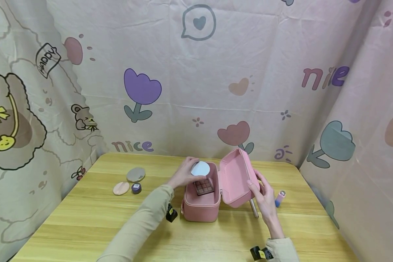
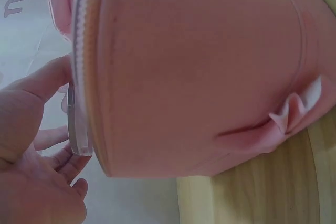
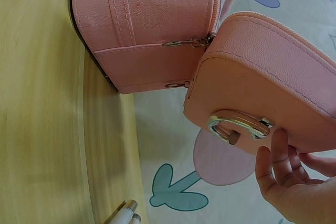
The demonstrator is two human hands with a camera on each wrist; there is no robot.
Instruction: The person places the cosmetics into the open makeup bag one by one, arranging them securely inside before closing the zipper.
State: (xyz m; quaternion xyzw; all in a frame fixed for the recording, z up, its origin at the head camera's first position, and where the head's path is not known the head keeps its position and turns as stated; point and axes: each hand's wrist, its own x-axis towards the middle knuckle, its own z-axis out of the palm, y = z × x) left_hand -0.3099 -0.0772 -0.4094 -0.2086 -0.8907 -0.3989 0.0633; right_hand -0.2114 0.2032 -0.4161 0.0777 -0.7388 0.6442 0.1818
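A pink zippered cosmetic case stands on the table with its lid swung out to the right. My left hand pinches a round, flat compact with a pale top between thumb and fingers, over the case's mouth. In the left wrist view the compact shows a clear rim, partly hidden by the case wall. An eyeshadow palette lies inside the case. My right hand grips the lid by its outer edge, thumb on the rim; the right wrist view shows fingers close to its handle.
To the left lie a round silvery disc, a powder puff and a small dark purple jar. Slim tubes lie beneath the lid side. A pink and blue tube stands right of my right hand. A printed curtain hangs behind.
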